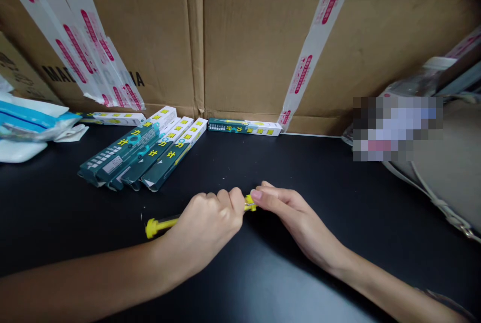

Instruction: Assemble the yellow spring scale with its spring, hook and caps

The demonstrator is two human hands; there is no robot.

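Observation:
My left hand [212, 225] is wrapped in a fist around the middle of a tubular spring scale [162, 225] with yellow ends. The scale lies almost level above the black tabletop, and its left end sticks out past my wrist side. At the other end, my right hand [291, 213] pinches the yellow tip between thumb and fingers. Just what those fingertips hold there is partly hidden. Beyond my hands, several slim green and white boxes [120, 155] with yellow Chinese lettering lie overlapping, slanted on the table.
Another slim box [245, 126] lies along the foot of a large taped cardboard box [240, 37] at the back. Blue and white packaging [33, 120] sits at the far left. On the right are a clear plastic bottle [417, 82] and a pale bag [447, 152] with a strap.

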